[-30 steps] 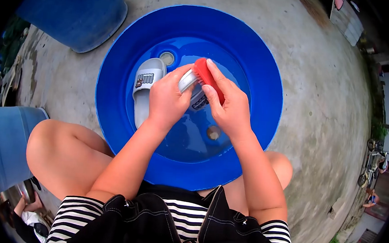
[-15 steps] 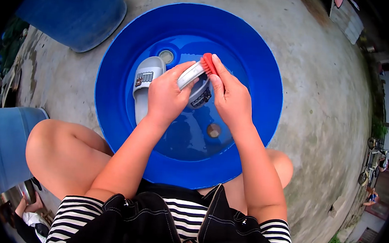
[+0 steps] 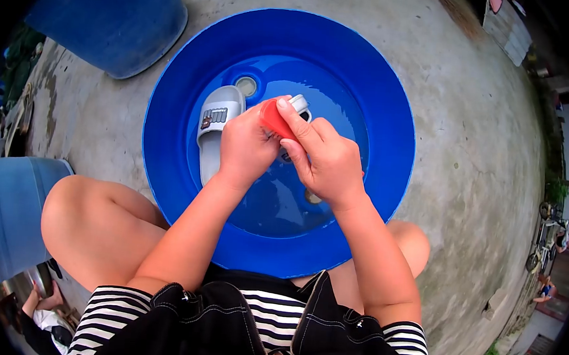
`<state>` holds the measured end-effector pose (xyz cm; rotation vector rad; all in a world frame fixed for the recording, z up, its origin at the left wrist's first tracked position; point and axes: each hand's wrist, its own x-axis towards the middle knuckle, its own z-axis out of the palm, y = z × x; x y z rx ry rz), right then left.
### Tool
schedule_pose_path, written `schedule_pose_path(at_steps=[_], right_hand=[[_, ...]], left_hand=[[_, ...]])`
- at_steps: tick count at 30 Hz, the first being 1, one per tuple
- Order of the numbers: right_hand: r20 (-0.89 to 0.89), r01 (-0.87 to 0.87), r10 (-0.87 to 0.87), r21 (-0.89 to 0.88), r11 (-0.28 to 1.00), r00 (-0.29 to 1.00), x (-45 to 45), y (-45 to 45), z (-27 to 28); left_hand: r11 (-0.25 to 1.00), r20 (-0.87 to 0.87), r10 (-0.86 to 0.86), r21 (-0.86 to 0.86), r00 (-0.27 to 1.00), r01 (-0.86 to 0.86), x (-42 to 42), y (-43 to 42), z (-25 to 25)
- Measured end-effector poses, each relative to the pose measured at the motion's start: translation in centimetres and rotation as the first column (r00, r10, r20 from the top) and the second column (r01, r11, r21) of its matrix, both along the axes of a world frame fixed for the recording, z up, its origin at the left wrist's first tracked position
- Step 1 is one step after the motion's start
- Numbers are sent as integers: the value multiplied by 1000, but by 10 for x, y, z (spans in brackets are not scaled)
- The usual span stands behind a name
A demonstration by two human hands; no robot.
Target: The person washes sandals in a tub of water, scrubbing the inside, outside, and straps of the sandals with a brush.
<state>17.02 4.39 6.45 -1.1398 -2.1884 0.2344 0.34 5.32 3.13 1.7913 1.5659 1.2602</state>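
Observation:
My left hand (image 3: 246, 145) is closed around a grey slide sandal (image 3: 299, 104), held up over the water; much of the sandal is hidden by both hands. In my right hand (image 3: 329, 157) is a red scrubbing brush (image 3: 277, 119), gripped between thumb and fingers. The brush lies across the sandal close to my left hand, its bristles mostly out of sight. A second grey slide sandal (image 3: 212, 147) with a dark badge on its strap rests in the blue tub (image 3: 272, 252), left of my left hand. Shallow water covers the tub's floor.
The tub stands between my bent legs on a concrete floor (image 3: 475, 191). A large blue barrel (image 3: 120, 21) is at upper left, and a lighter blue container (image 3: 15, 211) stands by my left knee. At lower left another person's feet (image 3: 42, 296) show.
My right hand has drawn the red brush left and down along the sandal, from its far end to beside my left hand. The second sandal stays in place in the tub.

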Motion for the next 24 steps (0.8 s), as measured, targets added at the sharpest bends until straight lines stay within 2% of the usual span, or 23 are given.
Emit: schedule_pose_path(at_steps=[3,5,8,9,10,12,16,18,20,22,24], right_hand=[[-86,111,-109,16,994,990,2,7,-20],[-1,313,-313,-63,948,950,14,21,-24],[-41,221,-221,-1,975,975,8,13,-18],[-22,145,-146,-15,989,989,4,5,-9],[-23,143,-144,-19,989,989,1,4,-9],[-48,155,-155,-1,988,987,-1,1,-11],[3,313,-313,-24,949,950,13,21,-21],[-47,240,-243,-57,969,969,7,9,-17],[-68,76,-77,-10,997,995,-4,-2,-10],[-54,129,-133,-79,989,990,-2,0,-12],[-81,278,-302,-223,934,950,10,20,-24]], left_hand=[[1000,-7,0,14,1000,0,2,1,3],[1000,30,-10,4,999,10,4,1,3],[1000,66,-17,24,998,16,4,1,2],[1000,64,-9,20,998,8,1,1,1],[1000,60,-2,14,998,1,-1,1,0],[1000,64,-2,21,998,1,-1,1,0],[1000,68,-7,0,998,7,2,1,3],[1000,57,6,21,998,-7,2,0,3],[1000,50,8,17,999,-9,-2,2,0],[1000,43,-2,8,999,2,-2,0,-1],[1000,67,-7,-12,998,7,0,2,2]])
